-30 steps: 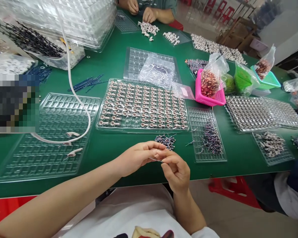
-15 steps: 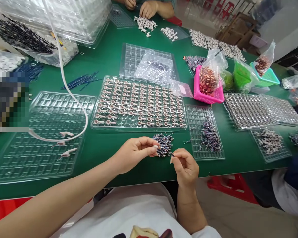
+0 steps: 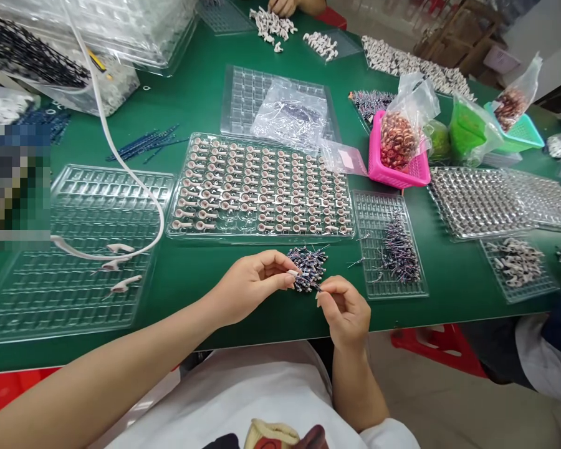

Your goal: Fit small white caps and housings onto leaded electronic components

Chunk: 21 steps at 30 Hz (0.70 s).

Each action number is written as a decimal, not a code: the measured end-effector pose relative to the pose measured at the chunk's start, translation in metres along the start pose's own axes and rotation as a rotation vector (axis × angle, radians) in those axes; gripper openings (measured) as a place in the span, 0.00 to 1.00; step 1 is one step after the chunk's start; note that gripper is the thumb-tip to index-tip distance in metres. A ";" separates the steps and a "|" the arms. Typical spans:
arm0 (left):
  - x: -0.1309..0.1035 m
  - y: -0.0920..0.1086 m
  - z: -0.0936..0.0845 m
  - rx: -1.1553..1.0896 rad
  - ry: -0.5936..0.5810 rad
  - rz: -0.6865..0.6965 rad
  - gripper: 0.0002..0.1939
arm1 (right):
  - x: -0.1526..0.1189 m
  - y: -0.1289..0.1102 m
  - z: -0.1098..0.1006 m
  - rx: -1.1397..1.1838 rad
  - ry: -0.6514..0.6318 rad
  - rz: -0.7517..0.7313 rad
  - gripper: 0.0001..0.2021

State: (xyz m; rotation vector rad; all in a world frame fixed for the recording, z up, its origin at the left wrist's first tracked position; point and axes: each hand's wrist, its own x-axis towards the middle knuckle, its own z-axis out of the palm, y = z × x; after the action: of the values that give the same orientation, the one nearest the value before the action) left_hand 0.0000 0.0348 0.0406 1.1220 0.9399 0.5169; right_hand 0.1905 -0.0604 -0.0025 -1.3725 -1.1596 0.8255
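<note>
My left hand [image 3: 255,285] is closed in a pinch on a white earbud shell [image 3: 293,273], mostly hidden by the fingertips. Close by on its right, my right hand [image 3: 346,310] pinches a thin dark wired piece [image 3: 320,289], whose kind is too small to make out. Just behind the fingertips lies a heap of small wired parts [image 3: 307,262] on the green table. Beyond both hands, a clear tray of earbud shells [image 3: 262,238] has several shells in rows and a few bare slots at its front.
Left, a clear tray [image 3: 75,312] bears loose earbud shells [image 3: 124,285], with a white cable [image 3: 156,206] arching over it. Right, another tray [image 3: 369,288] carries wired parts [image 3: 399,249]. A pink basket [image 3: 402,178] stands behind it. A co-worker's hand [image 3: 283,6] shows at the far edge.
My right hand has come slightly left, nearer the left hand, still pinching. The camera view has shifted a little. One of the co-worker's hands has left the view.
</note>
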 end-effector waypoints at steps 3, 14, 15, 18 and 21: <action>-0.001 0.000 0.001 0.001 -0.004 0.004 0.11 | 0.000 0.000 0.000 -0.011 -0.014 0.031 0.03; -0.001 0.001 0.001 0.003 -0.013 0.025 0.09 | 0.002 -0.002 0.000 -0.006 -0.006 0.062 0.03; -0.001 0.001 0.001 0.006 -0.013 0.027 0.09 | 0.001 -0.002 0.000 -0.011 -0.004 0.065 0.03; -0.001 0.001 0.001 0.016 -0.010 0.032 0.10 | 0.001 -0.001 0.001 -0.025 0.000 0.062 0.03; -0.001 0.000 0.001 0.035 -0.001 0.033 0.10 | 0.001 -0.002 0.001 -0.037 0.001 0.043 0.04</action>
State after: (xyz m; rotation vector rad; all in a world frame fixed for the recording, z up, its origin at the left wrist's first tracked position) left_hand 0.0003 0.0338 0.0408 1.1708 0.9338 0.5277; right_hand 0.1893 -0.0590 -0.0007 -1.4325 -1.1533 0.8381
